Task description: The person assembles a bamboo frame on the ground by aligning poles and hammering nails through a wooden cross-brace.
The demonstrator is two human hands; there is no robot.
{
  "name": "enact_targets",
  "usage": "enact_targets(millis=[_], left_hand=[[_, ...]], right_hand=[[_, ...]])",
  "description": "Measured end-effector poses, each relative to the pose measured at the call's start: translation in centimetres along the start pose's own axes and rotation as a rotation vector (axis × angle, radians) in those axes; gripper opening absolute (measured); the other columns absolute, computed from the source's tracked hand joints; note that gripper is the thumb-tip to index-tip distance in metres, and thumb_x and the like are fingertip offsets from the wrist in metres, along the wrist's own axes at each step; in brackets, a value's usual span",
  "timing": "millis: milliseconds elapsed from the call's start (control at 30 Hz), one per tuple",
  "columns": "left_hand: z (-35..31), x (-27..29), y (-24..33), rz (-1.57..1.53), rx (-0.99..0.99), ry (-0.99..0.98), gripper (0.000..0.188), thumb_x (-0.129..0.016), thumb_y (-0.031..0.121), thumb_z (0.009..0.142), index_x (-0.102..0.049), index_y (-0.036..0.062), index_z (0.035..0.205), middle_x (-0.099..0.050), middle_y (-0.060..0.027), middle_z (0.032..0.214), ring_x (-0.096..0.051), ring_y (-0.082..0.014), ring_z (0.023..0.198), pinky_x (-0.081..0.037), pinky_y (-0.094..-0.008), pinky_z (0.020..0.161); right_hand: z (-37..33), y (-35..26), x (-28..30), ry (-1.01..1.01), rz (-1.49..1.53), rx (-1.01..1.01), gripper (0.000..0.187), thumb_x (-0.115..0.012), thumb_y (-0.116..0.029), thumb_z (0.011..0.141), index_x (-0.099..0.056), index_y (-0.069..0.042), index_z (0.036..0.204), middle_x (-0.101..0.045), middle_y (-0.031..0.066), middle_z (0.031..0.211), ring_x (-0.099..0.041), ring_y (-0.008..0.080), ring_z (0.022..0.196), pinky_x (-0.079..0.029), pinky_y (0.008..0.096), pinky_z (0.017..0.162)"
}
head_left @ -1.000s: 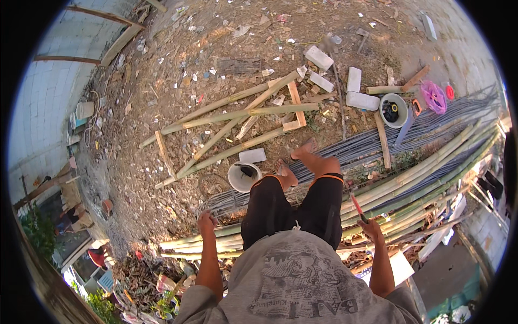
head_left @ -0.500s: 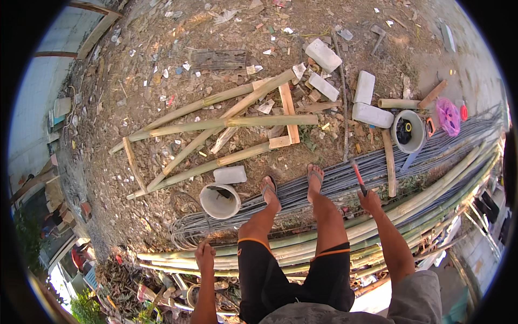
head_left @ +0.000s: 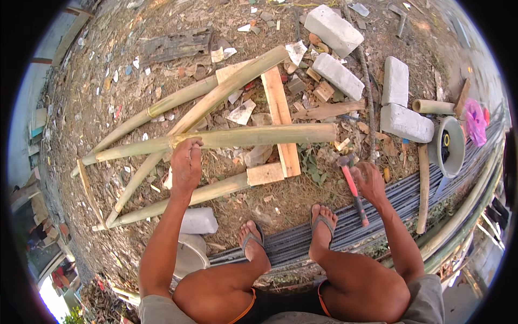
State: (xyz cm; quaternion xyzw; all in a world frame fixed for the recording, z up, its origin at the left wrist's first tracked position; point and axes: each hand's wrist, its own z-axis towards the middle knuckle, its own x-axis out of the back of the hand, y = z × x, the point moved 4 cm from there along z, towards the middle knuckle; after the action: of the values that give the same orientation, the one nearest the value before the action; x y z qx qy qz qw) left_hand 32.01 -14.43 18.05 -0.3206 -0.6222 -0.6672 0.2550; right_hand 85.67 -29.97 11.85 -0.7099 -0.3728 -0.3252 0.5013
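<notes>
My left hand [head_left: 186, 166] is closed at a joint of a split bamboo pole [head_left: 264, 136], its curled fingers against the near edge. That pole lies over a slanting bamboo pole [head_left: 232, 86] and a wooden board [head_left: 279, 116]. My right hand [head_left: 370, 182] has its fingers curled at the red handle of a hammer [head_left: 350, 183], close to the head. The hammer's dark grip points back toward me. Farther left, a thin wooden strip [head_left: 90, 191] lies across the ends of the bamboo pieces. Nearer my feet lies another bamboo pole [head_left: 199, 200] with a wood block [head_left: 265, 174] at its end.
Concrete blocks [head_left: 334, 31] lie at the far right, beside a long stick [head_left: 369, 97]. A bucket [head_left: 450, 146] with dark contents stands by a pink plastic bag [head_left: 476, 123]. Steel bars [head_left: 291, 243] run under my feet. Another bucket [head_left: 190, 254] sits beside my left leg.
I have crouched closer to the ground. My left hand has reached forward onto the split bamboo pole. The hammer has turned, and my right hand is now near its head rather than its grip.
</notes>
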Motion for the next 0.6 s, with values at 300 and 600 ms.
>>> enact_targets(millis=[300, 600], left_hand=[[2.7, -2.6, -0.5, 0.079, -0.102, 0.018, 0.017, -0.054, 0.011, 0.103, -0.068, 0.0017, 0.104, -0.073, -0.0204, 0.099, -0.068, -0.0428, 0.096, -0.052, -0.0500, 0.089], [2.6, -2.0, -3.3, 0.220, -0.196, 0.052, 0.016, -0.056, 0.015, 0.100, -0.066, 0.0041, 0.095, -0.069, -0.0214, 0.089, -0.067, -0.0452, 0.087, -0.052, -0.0551, 0.081]], right_hand=[[9.7, -4.8, -2.5, -0.073, 0.633, -0.134, 0.066, -0.050, -0.059, 0.111, -0.069, 0.001, 0.133, -0.071, 0.0075, 0.111, -0.061, 0.0150, 0.097, -0.051, 0.0334, 0.083], [11.9, -3.1, -7.8, -0.169, 0.898, -0.450, 0.091, -0.043, -0.083, 0.100, -0.059, -0.006, 0.146, -0.064, 0.0096, 0.131, -0.061, 0.0244, 0.112, -0.050, 0.0431, 0.088]])
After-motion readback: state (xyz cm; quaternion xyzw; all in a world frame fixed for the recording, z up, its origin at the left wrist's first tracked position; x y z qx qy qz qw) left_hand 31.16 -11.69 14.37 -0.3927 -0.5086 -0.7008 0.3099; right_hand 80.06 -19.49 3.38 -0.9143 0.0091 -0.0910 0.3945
